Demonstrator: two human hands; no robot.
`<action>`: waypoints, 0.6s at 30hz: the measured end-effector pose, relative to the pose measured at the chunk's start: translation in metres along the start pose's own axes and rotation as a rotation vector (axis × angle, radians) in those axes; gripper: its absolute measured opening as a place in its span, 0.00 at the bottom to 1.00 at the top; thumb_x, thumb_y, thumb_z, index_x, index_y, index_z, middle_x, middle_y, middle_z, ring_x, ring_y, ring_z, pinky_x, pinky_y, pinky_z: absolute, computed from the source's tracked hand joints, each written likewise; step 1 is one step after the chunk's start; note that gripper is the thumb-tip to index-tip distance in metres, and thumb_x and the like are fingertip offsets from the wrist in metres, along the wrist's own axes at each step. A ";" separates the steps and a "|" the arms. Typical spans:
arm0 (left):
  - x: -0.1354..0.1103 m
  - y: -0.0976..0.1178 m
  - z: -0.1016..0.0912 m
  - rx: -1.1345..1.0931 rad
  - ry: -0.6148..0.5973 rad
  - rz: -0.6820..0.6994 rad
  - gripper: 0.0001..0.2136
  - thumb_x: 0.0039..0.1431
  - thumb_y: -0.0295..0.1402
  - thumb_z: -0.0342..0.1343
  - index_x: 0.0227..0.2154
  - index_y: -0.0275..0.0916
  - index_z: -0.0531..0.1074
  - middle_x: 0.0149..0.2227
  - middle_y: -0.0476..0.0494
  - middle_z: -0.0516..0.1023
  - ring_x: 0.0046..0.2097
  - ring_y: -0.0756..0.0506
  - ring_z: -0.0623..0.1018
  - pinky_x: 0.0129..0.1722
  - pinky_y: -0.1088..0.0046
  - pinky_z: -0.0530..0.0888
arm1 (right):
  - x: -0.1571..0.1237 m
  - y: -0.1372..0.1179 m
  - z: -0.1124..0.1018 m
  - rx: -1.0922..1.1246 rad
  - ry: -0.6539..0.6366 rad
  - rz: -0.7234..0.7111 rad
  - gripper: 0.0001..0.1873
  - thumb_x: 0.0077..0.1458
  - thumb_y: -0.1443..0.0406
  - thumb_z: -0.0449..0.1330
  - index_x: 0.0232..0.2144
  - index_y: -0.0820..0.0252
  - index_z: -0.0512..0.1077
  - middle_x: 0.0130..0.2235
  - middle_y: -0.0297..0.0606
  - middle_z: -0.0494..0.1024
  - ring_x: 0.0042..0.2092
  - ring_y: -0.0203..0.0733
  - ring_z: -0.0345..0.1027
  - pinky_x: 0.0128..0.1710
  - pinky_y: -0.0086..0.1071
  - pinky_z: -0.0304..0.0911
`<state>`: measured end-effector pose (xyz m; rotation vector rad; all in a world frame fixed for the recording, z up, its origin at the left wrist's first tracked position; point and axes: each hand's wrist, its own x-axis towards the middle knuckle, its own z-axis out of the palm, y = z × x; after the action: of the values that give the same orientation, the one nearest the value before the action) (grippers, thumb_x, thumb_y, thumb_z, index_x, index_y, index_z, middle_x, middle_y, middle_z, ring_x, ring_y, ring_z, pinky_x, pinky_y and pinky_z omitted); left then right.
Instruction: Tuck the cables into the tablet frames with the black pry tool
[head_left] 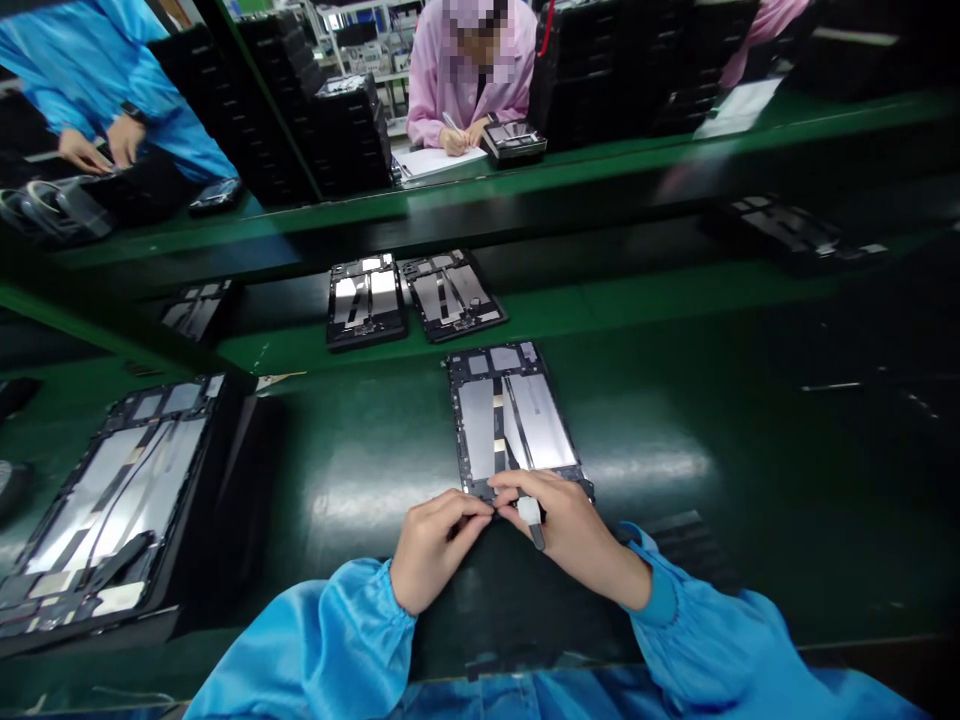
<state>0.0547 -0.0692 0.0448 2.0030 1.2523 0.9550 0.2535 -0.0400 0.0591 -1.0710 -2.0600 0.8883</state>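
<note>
An opened tablet (551, 420) lies on the green bench in front of me, its silver inside facing up, with black strips running down it. At its near edge my left hand (439, 545) is closed, thumb and fingertips pinched together at the frame; what they pinch is too small to make out. My right hand (562, 520) reaches over the same edge with bent fingers, its fingertips meeting the left ones. A small white-and-grey piece (529, 512) sticks out from the right hand's grip; its kind cannot be told. Both hands partly hide the tablet's lower end.
Two opened tablets (367, 300) lie farther back. To the left, another opened tablet (127, 480) tops a dark stack. A thin metal tool (832, 387) rests on the right. Across a raised green ledge (480, 205), a person in pink (472, 80) writes; another wears blue (112, 80).
</note>
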 end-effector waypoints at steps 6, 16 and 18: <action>0.000 0.001 -0.003 0.012 -0.005 -0.066 0.07 0.64 0.36 0.57 0.42 0.41 0.75 0.31 0.48 0.76 0.30 0.50 0.74 0.30 0.76 0.72 | 0.002 0.001 0.001 -0.001 0.008 0.027 0.14 0.56 0.73 0.62 0.44 0.54 0.72 0.33 0.33 0.82 0.39 0.46 0.77 0.41 0.37 0.68; 0.001 0.004 -0.005 0.091 -0.064 -0.109 0.08 0.65 0.36 0.55 0.34 0.41 0.76 0.33 0.47 0.74 0.36 0.48 0.75 0.36 0.73 0.74 | 0.000 -0.003 -0.001 0.027 -0.028 0.019 0.21 0.56 0.76 0.58 0.49 0.52 0.69 0.34 0.33 0.80 0.40 0.46 0.75 0.43 0.39 0.67; 0.000 0.004 -0.004 0.122 -0.065 -0.099 0.08 0.66 0.35 0.54 0.34 0.41 0.75 0.33 0.47 0.73 0.36 0.49 0.75 0.36 0.74 0.74 | -0.001 -0.002 0.002 0.022 -0.008 0.002 0.22 0.56 0.77 0.56 0.50 0.52 0.69 0.35 0.33 0.80 0.40 0.46 0.74 0.42 0.39 0.66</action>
<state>0.0534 -0.0707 0.0500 2.0266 1.3893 0.7773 0.2519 -0.0426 0.0595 -1.0593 -2.0519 0.9150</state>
